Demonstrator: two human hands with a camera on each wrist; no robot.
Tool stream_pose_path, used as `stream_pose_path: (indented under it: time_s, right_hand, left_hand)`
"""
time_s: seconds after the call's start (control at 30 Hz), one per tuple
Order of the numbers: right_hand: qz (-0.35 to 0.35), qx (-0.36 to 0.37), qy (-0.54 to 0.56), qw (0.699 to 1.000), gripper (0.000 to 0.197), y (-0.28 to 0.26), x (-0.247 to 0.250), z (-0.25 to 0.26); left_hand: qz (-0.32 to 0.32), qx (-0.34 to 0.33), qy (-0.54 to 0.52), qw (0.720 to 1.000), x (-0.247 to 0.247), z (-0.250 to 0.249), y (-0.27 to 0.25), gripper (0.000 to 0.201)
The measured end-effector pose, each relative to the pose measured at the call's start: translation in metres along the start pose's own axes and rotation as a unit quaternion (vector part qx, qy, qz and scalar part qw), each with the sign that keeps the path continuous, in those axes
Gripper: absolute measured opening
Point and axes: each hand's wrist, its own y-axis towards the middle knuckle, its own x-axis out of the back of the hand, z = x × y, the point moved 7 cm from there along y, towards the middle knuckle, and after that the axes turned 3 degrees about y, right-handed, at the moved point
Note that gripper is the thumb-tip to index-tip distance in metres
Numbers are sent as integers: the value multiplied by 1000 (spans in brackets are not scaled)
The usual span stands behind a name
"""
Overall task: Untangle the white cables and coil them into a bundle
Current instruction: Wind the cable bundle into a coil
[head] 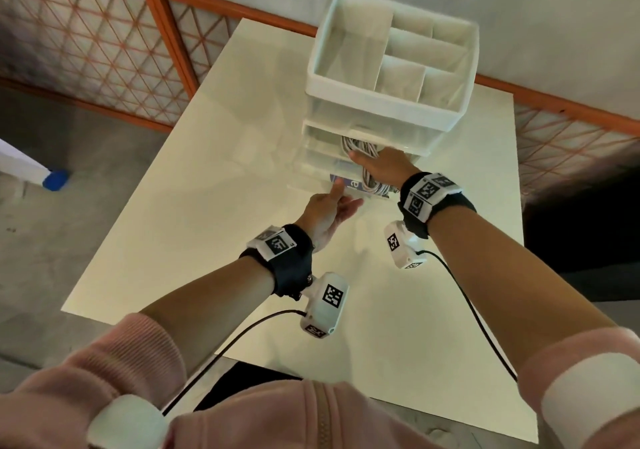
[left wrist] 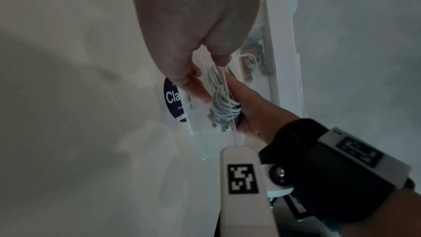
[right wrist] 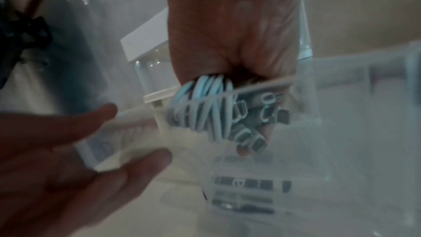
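A coiled bundle of white cables (head: pixel 360 145) sits in my right hand (head: pixel 377 168), which grips it over the open clear drawer (head: pixel 311 168) of a white organizer (head: pixel 391 54). In the right wrist view the cable bundle (right wrist: pixel 205 114), with several connector ends sticking out, is half behind the drawer's clear wall. My left hand (head: pixel 344 196) pinches the drawer's front edge (right wrist: pixel 127 118) between thumb and fingers. The left wrist view shows the cable bundle (left wrist: pixel 224 104) wrapped by the right hand (left wrist: pixel 250 107), close to the left hand (left wrist: pixel 212 78).
The organizer stands at the far side of a white table (head: pixel 207 189), its top tray split into open compartments. A dark blue label (head: pixel 349 185) lies in the drawer. An orange mesh fence (head: pixel 104 43) runs behind; a blue object (head: pixel 55 180) lies on the floor.
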Motion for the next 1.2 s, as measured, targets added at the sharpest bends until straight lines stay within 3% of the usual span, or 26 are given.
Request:
stream_pose_path:
  time_s: [0.27,0.33,0.6,0.83,0.9,1.03,1.2]
  right_hand:
    - [-48,-55,-170,983,92,2,-7,-12]
    - [-83,-37,-160,983,95,1,-3,-11]
    - [-107,-11,-174,979,106,-5,0,-7]
    - [-89,-17,-38,995,109,-31,6,-9]
    - [-109,-5,-17,994,103,-46,14,-8]
    - [-199,19,13,980,67,-81,30,-12]
    - [-274,38,61,959,38,-143,26,-48]
  left_hand:
    - [-4,-2,16,1000,-3,-2,-1,33]
    - [-1,-3,18,1000,-3,-2,0,33]
    - [7,-1,24,1000,-2,-3,2,34]
    - [23,6,16,1000,-2,-3,6,32]
    - [23,2,17,1000,-4,-3,7,33]
    - [34,-14,23,999,-7,-3,15,35]
    - [41,-33,18,998,-14,-14,28,36]
